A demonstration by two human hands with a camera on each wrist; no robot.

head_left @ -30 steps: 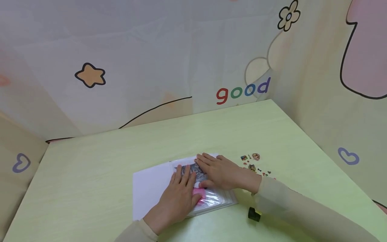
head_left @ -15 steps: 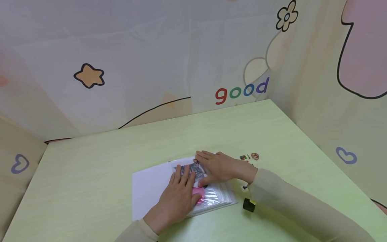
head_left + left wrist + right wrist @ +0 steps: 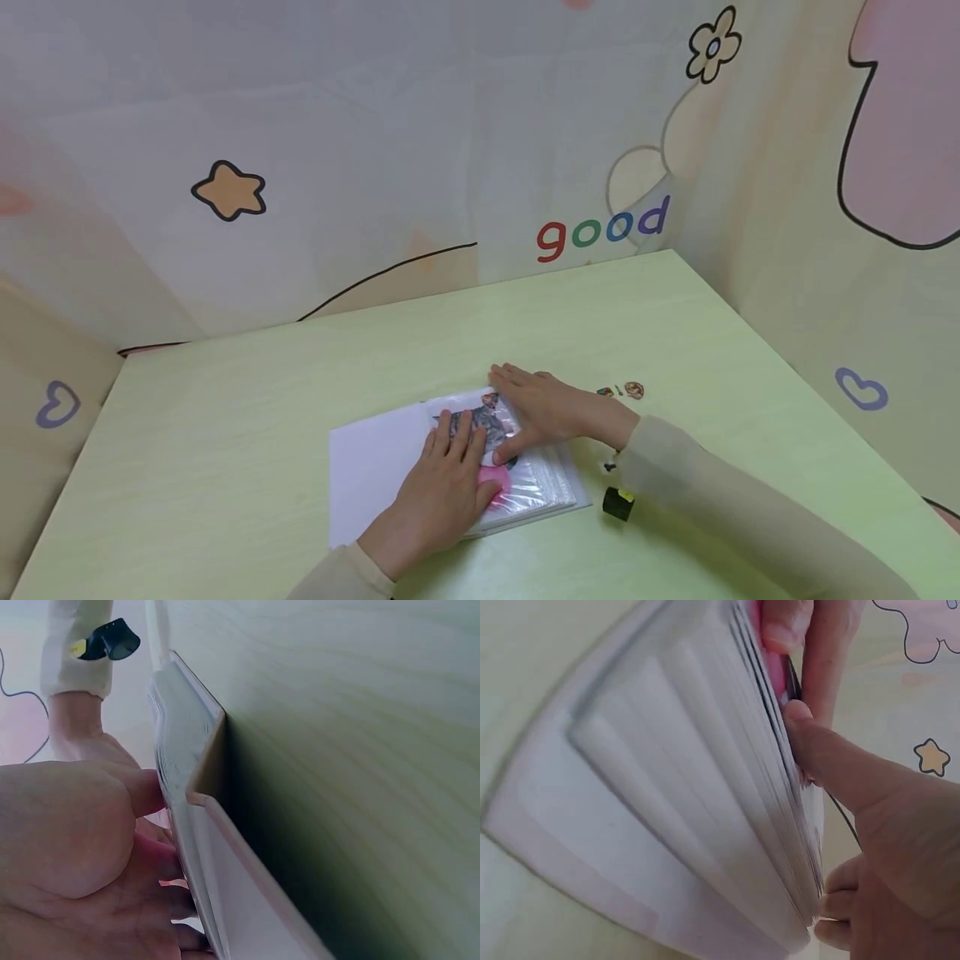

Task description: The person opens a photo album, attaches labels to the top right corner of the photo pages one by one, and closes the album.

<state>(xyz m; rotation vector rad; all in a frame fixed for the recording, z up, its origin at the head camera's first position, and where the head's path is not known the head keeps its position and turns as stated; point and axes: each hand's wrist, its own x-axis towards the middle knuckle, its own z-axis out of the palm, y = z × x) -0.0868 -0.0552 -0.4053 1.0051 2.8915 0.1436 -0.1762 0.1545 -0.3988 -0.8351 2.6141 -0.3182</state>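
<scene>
An open album (image 3: 525,487) of clear plastic sleeve pages is lying flat on the pale green worktop (image 3: 225,433), a little toward the near edge and right of the middle, with a white page (image 3: 375,467) spreading out to its left. Both hands are lying on top of it. The left hand (image 3: 442,492) is resting palm down across the seam between the white page and the sleeve pages, fingers straight and close together, their tips touching a dark grey picture (image 3: 480,425) under the plastic; a pink shape (image 3: 495,482) is showing just beside its thumb side. The right hand (image 3: 536,412) is pressing flat on the far right corner of the same page, fingers extended and pointing left, thumb stretched toward the pink shape. Neither hand is curling round anything; both are simply bearing down on the album, so the album is sitting directly beneath the two palms.

In the right wrist view the stacked page edges (image 3: 727,780) are fanning out, with the thumb (image 3: 832,761) lying against them.

A small black object with a yellow spot (image 3: 618,503) is sitting on the worktop just right of the album, near the right sleeve (image 3: 675,475). A few small stickers (image 3: 622,390) are lying farther back, beyond the right wrist.
</scene>
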